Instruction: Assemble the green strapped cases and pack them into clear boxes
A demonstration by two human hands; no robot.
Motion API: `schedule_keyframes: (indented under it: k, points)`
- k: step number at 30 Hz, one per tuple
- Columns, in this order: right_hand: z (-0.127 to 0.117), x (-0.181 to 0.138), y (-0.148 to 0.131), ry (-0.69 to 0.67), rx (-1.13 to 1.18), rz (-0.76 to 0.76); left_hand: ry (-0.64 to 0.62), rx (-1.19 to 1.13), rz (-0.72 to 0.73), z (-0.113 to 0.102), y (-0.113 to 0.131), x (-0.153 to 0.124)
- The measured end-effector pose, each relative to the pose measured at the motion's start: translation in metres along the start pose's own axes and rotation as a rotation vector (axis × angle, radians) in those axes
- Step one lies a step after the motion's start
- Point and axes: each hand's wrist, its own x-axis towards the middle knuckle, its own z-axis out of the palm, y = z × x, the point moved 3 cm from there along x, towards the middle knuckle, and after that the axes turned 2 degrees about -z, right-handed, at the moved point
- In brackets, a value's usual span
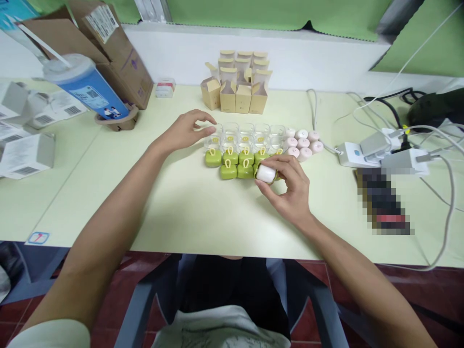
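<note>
Green-and-white case (pixel 266 173) is pinched, seemingly for control, by the right hand (pixel 290 188) near the clear boxes (pixel 245 138); beside them, the half-open left hand (pixel 188 129) appears empty.

Table sticker (pixel 38 237) — seemingly a red 7

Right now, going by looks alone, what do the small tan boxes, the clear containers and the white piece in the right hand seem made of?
Small tan boxes: probably thin matt card, judging by folded flaps.
Clear containers: likely smooth plastic, since they are see-through; glass can't be ruled out.
White piece in the right hand: perhaps smooth plastic, from its even pale surface, though unsure.
</note>
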Motion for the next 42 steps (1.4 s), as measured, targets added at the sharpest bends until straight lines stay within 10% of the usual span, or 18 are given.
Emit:
schedule_keyframes:
  k: [15,25,42]
  points:
    - [0.004,-0.009,0.013,-0.044,0.247,0.185,0.135,-0.219,-0.083,0.019,-0.020,-0.053]
    - [0.020,-0.014,-0.011,-0.188,-0.009,-0.250,0.181,-0.183,0.023,0.004,0.012,-0.057]
    - [0.035,-0.023,-0.021,-0.422,0.161,-0.237,0.126,-0.108,0.118,0.007,0.046,-0.065]
